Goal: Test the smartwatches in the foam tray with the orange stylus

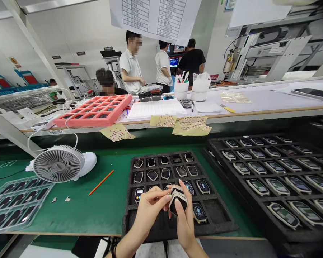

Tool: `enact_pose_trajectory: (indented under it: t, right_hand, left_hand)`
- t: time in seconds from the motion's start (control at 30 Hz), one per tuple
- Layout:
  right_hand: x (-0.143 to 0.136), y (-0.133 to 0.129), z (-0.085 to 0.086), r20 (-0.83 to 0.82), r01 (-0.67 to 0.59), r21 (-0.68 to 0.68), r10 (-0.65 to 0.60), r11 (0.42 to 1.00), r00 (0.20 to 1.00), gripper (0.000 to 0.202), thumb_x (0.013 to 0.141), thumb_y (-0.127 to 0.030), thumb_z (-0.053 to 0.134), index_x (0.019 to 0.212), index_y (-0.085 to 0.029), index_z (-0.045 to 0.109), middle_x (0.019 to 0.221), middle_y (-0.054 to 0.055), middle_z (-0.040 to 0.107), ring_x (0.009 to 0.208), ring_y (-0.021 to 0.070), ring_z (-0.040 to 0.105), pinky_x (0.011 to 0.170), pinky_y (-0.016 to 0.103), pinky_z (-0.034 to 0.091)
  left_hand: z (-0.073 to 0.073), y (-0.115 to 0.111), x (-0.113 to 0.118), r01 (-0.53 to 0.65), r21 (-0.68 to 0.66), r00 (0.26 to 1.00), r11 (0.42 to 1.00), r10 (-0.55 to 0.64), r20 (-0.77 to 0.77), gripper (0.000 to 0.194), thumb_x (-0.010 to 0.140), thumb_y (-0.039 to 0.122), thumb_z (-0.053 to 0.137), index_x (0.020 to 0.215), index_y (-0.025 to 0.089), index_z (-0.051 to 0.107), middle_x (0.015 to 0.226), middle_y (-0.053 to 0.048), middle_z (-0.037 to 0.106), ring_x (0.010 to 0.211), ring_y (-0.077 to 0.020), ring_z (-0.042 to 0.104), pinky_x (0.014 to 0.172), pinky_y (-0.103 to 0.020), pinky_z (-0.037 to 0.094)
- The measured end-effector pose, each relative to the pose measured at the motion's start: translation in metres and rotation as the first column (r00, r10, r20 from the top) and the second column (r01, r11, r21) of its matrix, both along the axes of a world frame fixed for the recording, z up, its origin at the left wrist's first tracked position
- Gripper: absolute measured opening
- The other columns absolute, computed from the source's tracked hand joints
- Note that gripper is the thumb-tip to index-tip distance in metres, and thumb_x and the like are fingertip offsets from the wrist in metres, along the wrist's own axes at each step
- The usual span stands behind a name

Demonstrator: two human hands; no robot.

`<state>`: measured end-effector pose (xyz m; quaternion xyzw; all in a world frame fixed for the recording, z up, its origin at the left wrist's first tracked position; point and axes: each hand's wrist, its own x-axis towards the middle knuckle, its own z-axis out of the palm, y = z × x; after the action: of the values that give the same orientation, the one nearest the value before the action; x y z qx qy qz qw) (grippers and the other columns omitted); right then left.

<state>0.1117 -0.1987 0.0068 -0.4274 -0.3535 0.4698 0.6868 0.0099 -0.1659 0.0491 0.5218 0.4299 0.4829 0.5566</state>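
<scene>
Over a black foam tray [218, 229], my right hand [185, 224] grips two smartwatch bodies [174, 208] stacked together, without straps. Their pale cases and a dark face show between thumb and fingers. My left hand [148, 206] is closed in a pinch at the left edge of these watches; whatever is between its fingertips is too small to make out. Smartwatches lie in many of the tray's compartments. A lit watch [199, 211] sits just right of my right hand, another lit watch [139, 195] left of my left wrist. My hands hide part of the tray.
Larger foam trays [274, 168] of watches stand at right. On the green mat are a white fan [57, 164], an orange stick [101, 182] and a clear plastic tray [18, 204]. The shelf above holds a pink foam tray [97, 109] and cups [181, 89]. People stand beyond.
</scene>
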Motion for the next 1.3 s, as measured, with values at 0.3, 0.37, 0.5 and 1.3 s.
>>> enact_pose_trajectory:
  t: [0.3,0.37,0.5,1.3]
  right_hand:
    - [0.009,-0.001,-0.005,0.038,0.044,0.031,-0.045,0.999,0.998,0.051,0.092,-0.045,0.045,0.138,-0.027,0.035,0.121,0.009,0.059,0.105,0.0234,0.058,0.084,0.035,0.047]
    - [0.013,0.0,-0.005,0.038,0.078,0.047,-0.08,0.996,0.996,0.051,0.092,-0.044,0.045,0.139,-0.026,0.035,0.121,0.009,0.06,0.11,0.0238,0.056,0.092,0.038,0.044]
    - [0.021,-0.001,-0.004,0.054,0.05,0.022,-0.051,0.999,0.997,0.054,0.094,-0.042,0.042,0.143,-0.025,0.028,0.128,0.011,0.056,0.116,0.0243,0.055,0.094,0.039,0.044]
    - [0.064,-0.01,0.013,0.199,-0.287,-0.14,0.311,0.948,0.929,0.08,0.082,-0.036,0.061,0.148,-0.025,0.015,0.122,0.01,0.062,0.099,0.0242,0.065,0.083,0.036,0.05]
  left_hand:
    - [-0.01,-0.012,0.018,0.066,0.142,0.996,0.988,-0.057,-0.069,0.035,0.084,0.045,0.058,0.106,0.022,0.072,0.072,-0.002,0.047,0.064,-0.013,0.049,0.052,-0.023,0.047]
    - [-0.014,-0.015,0.017,0.163,0.148,0.979,0.976,-0.141,-0.145,0.041,0.087,0.045,0.054,0.119,0.021,0.064,0.068,-0.001,0.048,0.063,-0.0121,0.046,0.056,-0.023,0.045]
    - [-0.027,-0.016,0.014,0.447,-0.001,0.887,0.894,-0.444,-0.123,0.064,0.09,0.048,0.048,0.144,0.017,0.03,0.047,0.009,0.033,0.04,-0.0061,0.028,0.041,-0.017,0.029]
    - [-0.02,0.008,0.022,0.422,0.671,0.801,0.609,0.095,-0.591,0.046,0.075,0.014,0.06,0.12,0.019,0.052,0.111,-0.011,0.068,0.104,-0.0239,0.063,0.093,-0.042,0.049]
